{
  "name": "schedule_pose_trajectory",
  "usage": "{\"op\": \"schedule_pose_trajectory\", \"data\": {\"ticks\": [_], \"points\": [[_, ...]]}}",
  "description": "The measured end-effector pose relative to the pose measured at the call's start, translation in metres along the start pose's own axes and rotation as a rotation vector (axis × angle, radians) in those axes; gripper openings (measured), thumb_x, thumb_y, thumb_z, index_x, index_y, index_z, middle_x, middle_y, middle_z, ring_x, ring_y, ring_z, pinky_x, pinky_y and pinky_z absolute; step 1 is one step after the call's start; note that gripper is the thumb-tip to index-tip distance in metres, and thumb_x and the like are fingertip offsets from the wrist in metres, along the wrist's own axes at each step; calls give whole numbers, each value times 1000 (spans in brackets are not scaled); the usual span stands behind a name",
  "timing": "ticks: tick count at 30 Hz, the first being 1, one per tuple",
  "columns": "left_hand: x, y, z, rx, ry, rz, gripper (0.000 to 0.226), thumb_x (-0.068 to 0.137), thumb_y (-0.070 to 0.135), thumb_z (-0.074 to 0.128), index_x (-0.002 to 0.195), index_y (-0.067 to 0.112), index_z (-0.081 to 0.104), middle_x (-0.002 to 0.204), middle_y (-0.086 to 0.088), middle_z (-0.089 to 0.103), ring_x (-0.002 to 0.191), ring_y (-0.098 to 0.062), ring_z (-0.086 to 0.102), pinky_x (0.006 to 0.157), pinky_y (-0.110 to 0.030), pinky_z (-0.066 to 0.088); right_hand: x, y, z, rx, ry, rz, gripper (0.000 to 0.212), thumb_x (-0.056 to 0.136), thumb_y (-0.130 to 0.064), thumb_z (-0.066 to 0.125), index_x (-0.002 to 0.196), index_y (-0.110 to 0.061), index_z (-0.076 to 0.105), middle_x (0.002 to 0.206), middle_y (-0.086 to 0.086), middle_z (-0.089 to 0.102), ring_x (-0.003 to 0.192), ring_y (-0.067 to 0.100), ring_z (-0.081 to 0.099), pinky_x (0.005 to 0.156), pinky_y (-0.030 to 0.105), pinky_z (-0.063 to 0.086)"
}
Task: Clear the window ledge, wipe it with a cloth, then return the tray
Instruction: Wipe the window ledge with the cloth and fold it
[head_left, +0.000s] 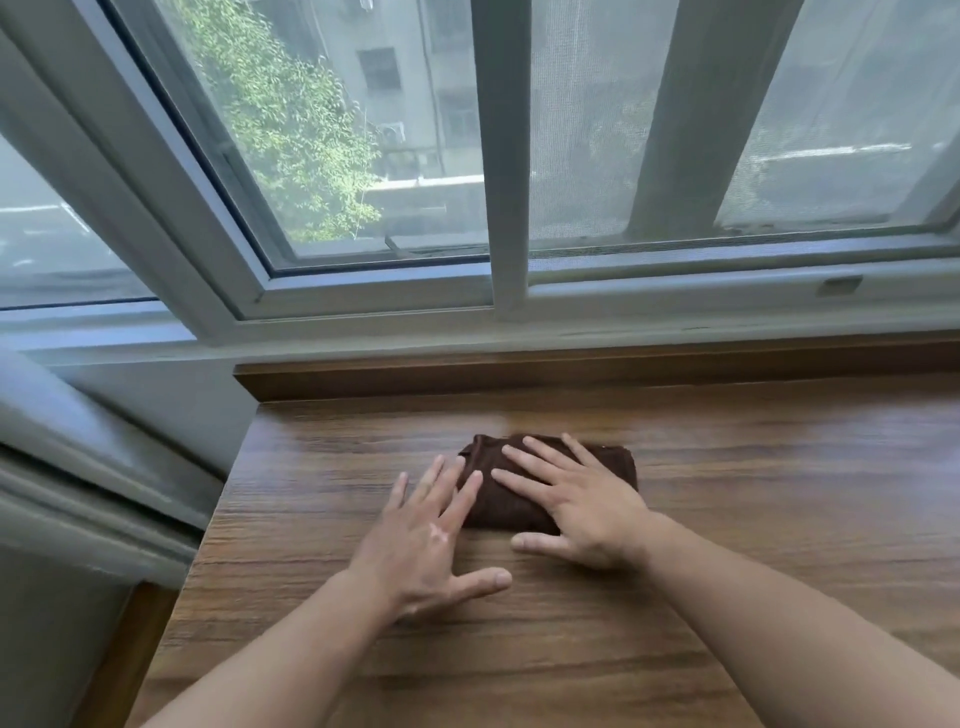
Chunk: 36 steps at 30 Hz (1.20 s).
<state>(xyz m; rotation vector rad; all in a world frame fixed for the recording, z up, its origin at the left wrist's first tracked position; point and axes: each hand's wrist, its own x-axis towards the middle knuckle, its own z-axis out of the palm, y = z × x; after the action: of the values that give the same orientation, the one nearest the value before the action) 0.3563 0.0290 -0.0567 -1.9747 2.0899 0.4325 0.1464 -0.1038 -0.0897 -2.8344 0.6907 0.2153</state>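
A dark brown folded cloth (524, 488) lies flat on the wooden window ledge (753, 519), towards its left end and a little nearer the window than the near edge. The right hand (576, 509) rests on top of the cloth, palm down, fingers spread and flat, pressing it rather than gripping it, with the thumb on the wood just near the cloth's near edge. The left hand (431, 545) is also open with fingers apart; its fingertips lie over the cloth's left end while the palm and thumb rest on the bare ledge. Both forearms reach in from the near edge.

No tray or other objects are in view on the ledge, so the clearing looks done and the wiping step appears to be in hand. The risks seem small: with only flat pressure, the folded cloth could bunch or unfold as it slides, leaving streaks or missed strips. A push to the left could carry it off the ledge's left end, which drops away close by.

The ledge is glossy, wood-grained brown with a raised lip at the far side. Beyond it is a white-framed sliding window (363, 291), with a mesh screen on the right, looking out on a leafy tree (291, 119) and grey buildings.
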Motion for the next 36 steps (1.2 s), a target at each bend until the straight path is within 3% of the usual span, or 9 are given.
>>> {"op": "schedule_pose_trajectory", "data": {"ticks": [5,13,16,18,21,25,29,36], "points": [[-10,-24,-1,-19,49,-70,126,58,104,-5,160,31,-11,168,1,-19,153,-20,-24,126,-51,-7,3,-18,1,65,62,182,85,87,-87,17,159,-43,11,169,-11,3,155,13,-5,124,51,-5],[-45,-123,22,-26,27,-222,120,56,104,-8,156,38,-19,167,-2,-23,153,-24,-24,126,-50,-4,31,-109,13,356,196,832,87,90,-80,6,161,-31,4,170,0,-5,155,24,-10,123,54,-7],[-54,-164,32,-35,10,-224,119,57,103,-7,156,39,-19,167,-2,-23,154,-25,-23,126,-48,-4,34,-112,12,242,168,794,86,91,-79,9,161,-29,5,170,4,-6,155,28,-8,122,55,-2],[-55,-184,34,-72,16,-198,120,56,103,-5,157,40,-16,168,-2,-21,155,-26,-20,126,-46,-4,25,-91,13,75,192,622,83,91,-79,3,160,-33,13,169,-2,-5,156,24,-3,123,51,3],[-52,-198,35,-94,25,-138,119,57,103,-7,158,41,-14,169,-2,-19,155,-28,-18,126,-48,-5,24,-70,15,1,64,459,86,83,-85,-10,157,-42,-1,163,-15,-20,155,13,-12,126,41,-1],[-51,-204,40,-102,57,-109,114,59,103,-7,156,44,-17,168,-2,-19,154,-30,-20,125,-51,-5,48,-90,18,32,115,625,97,80,-89,-3,160,-36,8,168,-10,-1,155,12,-7,125,43,-1],[-54,-217,41,-152,85,-66,115,62,103,0,157,40,-16,169,5,-17,154,-21,-21,126,-43,-7,84,-112,12,86,164,796,108,75,-91,-2,161,-28,12,169,-3,6,155,18,-2,125,45,1],[-64,-234,36,-255,135,-26,114,69,101,12,160,35,-11,171,4,-4,156,-12,-9,127,-35,-1,143,-143,4,96,172,684,105,79,-90,4,162,-24,8,170,1,3,155,20,-6,125,45,-4]]}}
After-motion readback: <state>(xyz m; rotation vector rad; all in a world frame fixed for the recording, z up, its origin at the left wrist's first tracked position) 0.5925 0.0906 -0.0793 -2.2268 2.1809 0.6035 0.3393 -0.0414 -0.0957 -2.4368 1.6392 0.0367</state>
